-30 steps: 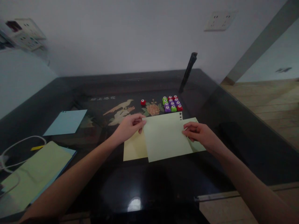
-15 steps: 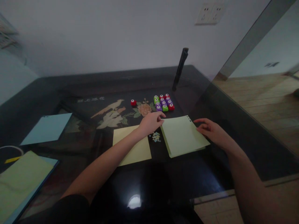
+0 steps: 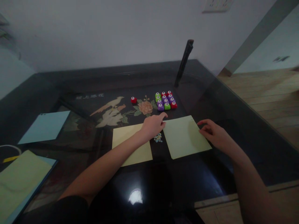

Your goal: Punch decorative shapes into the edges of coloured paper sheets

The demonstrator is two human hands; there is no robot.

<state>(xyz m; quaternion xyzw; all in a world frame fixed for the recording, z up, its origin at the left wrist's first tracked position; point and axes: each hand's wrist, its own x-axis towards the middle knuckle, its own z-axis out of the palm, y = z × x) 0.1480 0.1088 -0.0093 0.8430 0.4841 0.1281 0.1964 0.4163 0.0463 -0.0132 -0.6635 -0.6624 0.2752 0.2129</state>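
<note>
Head: green sheet between both hands' grip.

Pale green paper sheet: square, lay flat on the dark glossy tabletop, turned slightly so its edges ran askew to the front edge. Looked like more than one sheet stacked; count unclear. Left hand rested fingertips at its upper left corner; right hand touched its right edge, fingers loosely curled. Yellow paper sheet: also flat, just left of the green one, a narrow gap between them, partly covered by the left forearm.
</note>
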